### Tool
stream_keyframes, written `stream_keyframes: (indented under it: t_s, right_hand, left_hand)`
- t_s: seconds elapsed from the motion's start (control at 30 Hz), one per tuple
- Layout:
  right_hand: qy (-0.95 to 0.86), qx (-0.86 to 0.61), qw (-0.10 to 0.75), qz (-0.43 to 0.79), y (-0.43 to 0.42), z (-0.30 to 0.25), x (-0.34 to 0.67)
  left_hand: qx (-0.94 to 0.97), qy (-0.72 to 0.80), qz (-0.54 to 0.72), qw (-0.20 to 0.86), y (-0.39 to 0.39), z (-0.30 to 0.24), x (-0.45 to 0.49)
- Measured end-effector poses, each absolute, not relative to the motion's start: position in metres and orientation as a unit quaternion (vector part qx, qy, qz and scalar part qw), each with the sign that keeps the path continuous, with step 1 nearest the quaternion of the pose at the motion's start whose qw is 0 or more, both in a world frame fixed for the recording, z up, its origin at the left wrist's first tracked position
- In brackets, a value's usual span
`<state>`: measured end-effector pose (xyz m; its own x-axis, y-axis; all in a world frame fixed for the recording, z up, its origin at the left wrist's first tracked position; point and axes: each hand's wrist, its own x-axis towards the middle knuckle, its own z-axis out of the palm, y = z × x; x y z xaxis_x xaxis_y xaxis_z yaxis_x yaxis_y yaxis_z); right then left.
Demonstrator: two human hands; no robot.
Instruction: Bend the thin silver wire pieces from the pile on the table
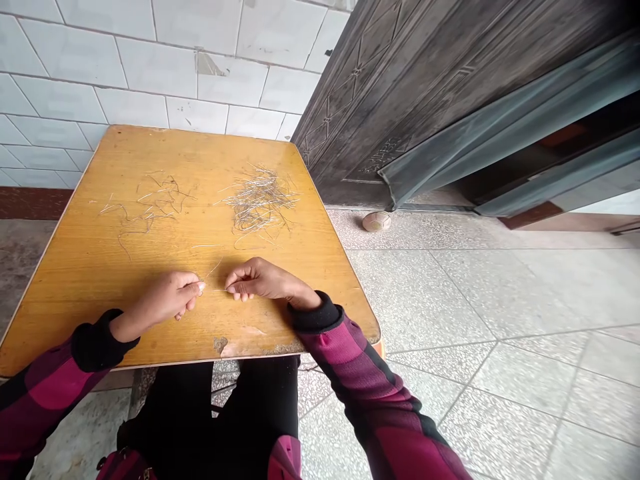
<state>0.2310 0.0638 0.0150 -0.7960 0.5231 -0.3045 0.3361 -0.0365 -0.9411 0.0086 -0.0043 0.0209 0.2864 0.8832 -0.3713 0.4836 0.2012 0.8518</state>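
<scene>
**A:** Hand state?

**B:** Left hand [163, 298] and right hand [265, 280] sit just apart over the near half of the counter [320, 313]. On the left, fingertips [198, 288] are pressed together, pinching a fine silvery strand [213, 269]. On the right, thumb and forefinger are pressed together at the inner end. Could be the same strand; too thin to tell.

**A:** Where's the other material?

**B:** Dense tangled pile [260, 200] ahead of the right hand. Looser scatter [150, 207] ahead of the left. Both on the far half of the wood.

**A:** Handling tip?

**B:** My call: pinch close to the end and keep the strand low and slack. Less whip, less chance of snagging the pile.

**A:** Edges and room?

**B:** Working room is the strip between hands and piles, a few strays in it. Chipped veneer [220, 345] on the near edge could catch a strand. Past the right edge is terrazzo floor [425, 300], so drops go there. Dark embossed metal door [400, 100] sits off the far right corner; tiled wall [125, 67] behind the far edge.
</scene>
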Motion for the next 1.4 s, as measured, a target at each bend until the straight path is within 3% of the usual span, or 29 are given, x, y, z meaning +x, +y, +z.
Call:
stream_keyframes:
  t_s: [0.2, 0.37, 0.47, 0.67, 1.1, 1.27, 1.4]
  right_hand:
    - [-0.728, -0.302, 0.034, 0.615, 0.065, 0.016, 0.233]
    - [-0.67, -0.416, 0.207, 0.579, 0.073, 0.001, 0.232]
    - [-0.618, -0.418, 0.263, 0.612, 0.077, -0.005, 0.229]
    - [-0.52, -0.385, 0.283, 0.708, 0.075, -0.005, 0.225]
    - [-0.511, -0.364, 0.278, 0.728, 0.066, -0.004, 0.216]
    - [-0.514, -0.359, 0.281, 0.727, 0.066, -0.005, 0.215]
    - [-0.518, -0.365, 0.29, 0.717, 0.067, -0.009, 0.216]
  left_hand:
    - [0.646, 0.579, 0.132, 0.48, -0.005, 0.027, 0.01]
    - [0.68, 0.559, 0.132, 0.456, -0.009, 0.026, 0.011]
    - [0.703, 0.544, 0.134, 0.438, -0.012, 0.024, 0.013]
    - [0.723, 0.526, 0.136, 0.427, -0.013, 0.02, 0.015]
    - [0.611, 0.489, 0.198, 0.59, -0.004, 0.013, 0.008]
    - [0.635, 0.518, 0.189, 0.541, -0.007, 0.008, 0.013]
    - [0.682, 0.541, 0.23, 0.435, -0.007, 0.012, 0.01]
